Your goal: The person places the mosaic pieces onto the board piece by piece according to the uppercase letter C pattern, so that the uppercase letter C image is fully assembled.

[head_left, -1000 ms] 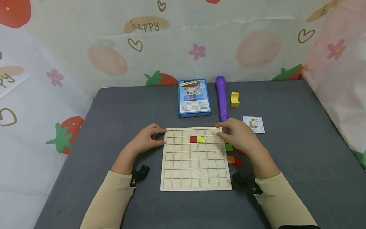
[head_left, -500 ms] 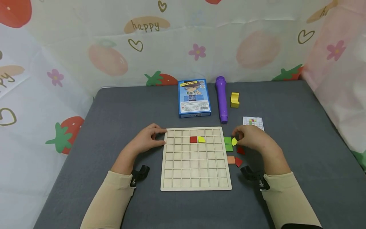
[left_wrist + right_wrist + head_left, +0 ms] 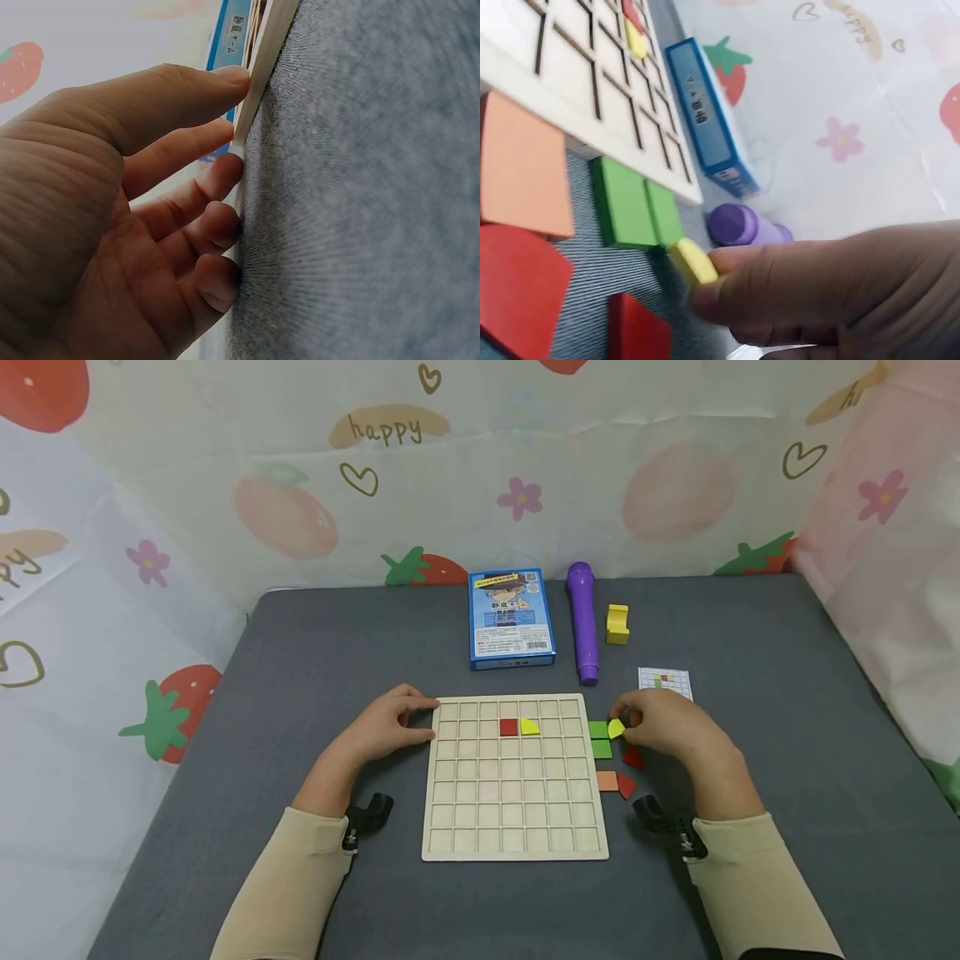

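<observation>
R hand pinches yellow piece just right of grid board, beside green pieces. L hand, fingers relaxed, rests on board's left edge.

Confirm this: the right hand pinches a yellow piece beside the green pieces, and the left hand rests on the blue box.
Not quite. The left hand rests against the wooden grid board's left edge, not the blue box, as the head view shows. The right hand does pinch the yellow piece beside the green pieces.
</observation>
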Motion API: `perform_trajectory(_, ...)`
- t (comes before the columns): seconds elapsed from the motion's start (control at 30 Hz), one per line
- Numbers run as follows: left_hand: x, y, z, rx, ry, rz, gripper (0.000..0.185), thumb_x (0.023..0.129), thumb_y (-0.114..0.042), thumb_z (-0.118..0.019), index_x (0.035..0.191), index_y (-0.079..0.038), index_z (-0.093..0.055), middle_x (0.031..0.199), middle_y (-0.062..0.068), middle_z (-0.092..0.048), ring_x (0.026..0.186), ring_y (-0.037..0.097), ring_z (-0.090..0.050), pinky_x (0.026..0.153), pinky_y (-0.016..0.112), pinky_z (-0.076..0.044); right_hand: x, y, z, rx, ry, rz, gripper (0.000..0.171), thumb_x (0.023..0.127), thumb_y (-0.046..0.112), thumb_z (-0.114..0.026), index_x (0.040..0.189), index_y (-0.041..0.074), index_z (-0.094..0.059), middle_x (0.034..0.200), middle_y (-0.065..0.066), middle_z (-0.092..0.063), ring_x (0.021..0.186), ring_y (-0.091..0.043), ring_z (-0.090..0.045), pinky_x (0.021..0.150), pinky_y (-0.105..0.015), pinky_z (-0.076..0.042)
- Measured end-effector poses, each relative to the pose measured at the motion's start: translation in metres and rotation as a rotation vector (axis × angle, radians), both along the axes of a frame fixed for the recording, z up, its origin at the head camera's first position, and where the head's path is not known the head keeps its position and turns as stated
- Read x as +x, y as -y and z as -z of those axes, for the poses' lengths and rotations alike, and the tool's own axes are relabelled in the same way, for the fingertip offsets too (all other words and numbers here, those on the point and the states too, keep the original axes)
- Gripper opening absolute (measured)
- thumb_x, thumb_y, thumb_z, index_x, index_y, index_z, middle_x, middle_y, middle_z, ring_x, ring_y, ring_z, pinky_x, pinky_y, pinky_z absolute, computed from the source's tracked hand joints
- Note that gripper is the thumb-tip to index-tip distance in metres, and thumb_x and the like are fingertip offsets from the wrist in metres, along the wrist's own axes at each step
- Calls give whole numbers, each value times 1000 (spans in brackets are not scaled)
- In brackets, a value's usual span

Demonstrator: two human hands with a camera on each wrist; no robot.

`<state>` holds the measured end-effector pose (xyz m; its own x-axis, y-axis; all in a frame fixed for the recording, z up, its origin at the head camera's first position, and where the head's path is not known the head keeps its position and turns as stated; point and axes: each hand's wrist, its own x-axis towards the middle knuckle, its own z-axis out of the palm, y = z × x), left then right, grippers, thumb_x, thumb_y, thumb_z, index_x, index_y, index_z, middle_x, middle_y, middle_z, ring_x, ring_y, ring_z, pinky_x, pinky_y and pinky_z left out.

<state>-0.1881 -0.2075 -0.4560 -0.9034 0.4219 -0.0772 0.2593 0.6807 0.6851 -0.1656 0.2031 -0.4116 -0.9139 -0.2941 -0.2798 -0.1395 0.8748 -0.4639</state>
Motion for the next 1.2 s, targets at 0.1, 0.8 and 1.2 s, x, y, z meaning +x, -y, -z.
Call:
perform_trajectory(0.1,0,0,1,1,-4,3,47,82,-24,-75,126,-13,-62,107,1,-52,70,18,-45,62,33,-39,3,0,-6,-12,-41,27,26,80,9,-62,106,9,-66,81,-4,-57,66,-19,-50,57,-33,-40)
perform_trajectory(0.8,0,2,-1,6,-2,13,47,82,-23,-75,127,-13,-62,108,2,-52,67,19,-45,62,34,-39,10,68,-52,-301,-149,63,27,86,13,-62,112,8,-69,94,-3,-66,83,-19,-58,68,-35,-48)
perform_trajectory(1.2,0,0,-2,-22,-7,15,47,83,-25,-74,127,-14,-62,110,1,-52,70,18,-46,63,33,-40,12,147,1,-47,-209,-116,25,79,24,-71,103,17,-74,85,5,-64,69,-11,-53,55,-29,-42)
